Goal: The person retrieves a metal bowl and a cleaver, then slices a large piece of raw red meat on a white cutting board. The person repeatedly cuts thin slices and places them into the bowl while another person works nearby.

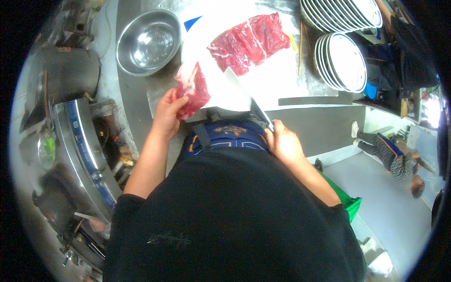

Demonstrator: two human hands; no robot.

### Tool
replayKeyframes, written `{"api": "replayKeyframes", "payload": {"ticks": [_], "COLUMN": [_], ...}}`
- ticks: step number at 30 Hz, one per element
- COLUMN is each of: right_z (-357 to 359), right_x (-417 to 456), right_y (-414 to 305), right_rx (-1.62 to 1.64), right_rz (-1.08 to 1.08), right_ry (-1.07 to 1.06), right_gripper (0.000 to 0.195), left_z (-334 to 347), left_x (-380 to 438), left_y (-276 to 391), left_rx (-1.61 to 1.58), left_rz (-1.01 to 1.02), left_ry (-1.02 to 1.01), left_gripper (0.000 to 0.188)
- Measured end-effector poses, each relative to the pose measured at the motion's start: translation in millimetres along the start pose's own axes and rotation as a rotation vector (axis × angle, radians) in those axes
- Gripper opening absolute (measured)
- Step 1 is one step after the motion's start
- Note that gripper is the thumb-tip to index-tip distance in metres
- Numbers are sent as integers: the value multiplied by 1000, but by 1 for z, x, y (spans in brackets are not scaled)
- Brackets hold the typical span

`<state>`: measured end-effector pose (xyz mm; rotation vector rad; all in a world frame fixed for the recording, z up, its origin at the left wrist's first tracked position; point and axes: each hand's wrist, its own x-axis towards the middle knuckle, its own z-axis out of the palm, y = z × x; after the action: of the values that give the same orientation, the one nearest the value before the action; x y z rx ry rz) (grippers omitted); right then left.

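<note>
Pinched between the thumb and fingers of my left hand [171, 109] is a piece of raw red meat [197, 90] with pale fat, raised near the left edge of a white cutting board [278, 79]. My right hand [284, 141] grips the handle of a knife [259, 107]. Its blade points up and to the left, and the tip is close to the lower edge of a larger slab of raw meat [246, 42]. That slab lies flat on the board, with thin white streaks across it. Whether the blade touches the slab, I cannot tell.
A steel bowl [148, 44] stands left of the board. On the right are stacked white plates [347, 63], more plates [341, 14] behind them, and wooden sticks [300, 49]. Kitchen equipment [84, 141] lines the left side. Another person [391, 155] is farther off at the right.
</note>
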<state>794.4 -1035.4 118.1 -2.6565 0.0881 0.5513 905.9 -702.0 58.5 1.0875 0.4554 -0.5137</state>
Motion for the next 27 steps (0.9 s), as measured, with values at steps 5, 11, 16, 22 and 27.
{"api": "replayKeyframes", "payload": {"ticks": [5, 11, 16, 22, 27], "right_z": [-19, -38, -54, -68, -80], "right_x": [-25, -49, -49, -34, -24], "right_y": [10, 31, 56, 109, 149], "right_rx": [79, 87, 121, 95, 155], "right_rz": [55, 127, 175, 134, 99], "right_ry": [3, 86, 67, 13, -12], "right_gripper": [32, 32, 33, 34, 34], "left_z": [30, 79, 93, 72, 123], "left_x": [5, 13, 19, 44, 9], "left_y": [35, 60, 51, -9, -8], "left_rx": [-299, -705, -819, 650, 1316], "left_rz": [39, -81, -177, 54, 579], "left_ry": [-206, -404, -577, 407, 392], "left_gripper": [32, 32, 35, 33, 43]}}
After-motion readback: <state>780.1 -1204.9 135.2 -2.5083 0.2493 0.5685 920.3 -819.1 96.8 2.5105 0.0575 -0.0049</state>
